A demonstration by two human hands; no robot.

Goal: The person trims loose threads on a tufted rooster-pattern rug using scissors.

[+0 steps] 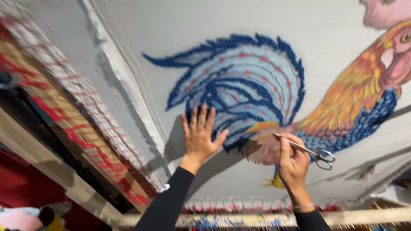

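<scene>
A pale grey cloth (201,25) stretched on a wooden frame carries a tufted rooster (274,98) with a blue tail and an orange and blue body. My left hand (199,134) lies flat, fingers spread, on the cloth at the lower edge of the blue tail feathers. My right hand (293,164) grips a pair of small metal scissors (310,150), whose tips touch the brown and orange yarn near the rooster's lower body. Both arms wear black sleeves, and a thin bracelet circles the right wrist.
The wooden frame bar (239,219) runs along the bottom with red and blue yarn ends on its tack strip. Another bar (81,141) slants down the left with red yarn on it. A pink and black soft thing (25,218) lies at the bottom left.
</scene>
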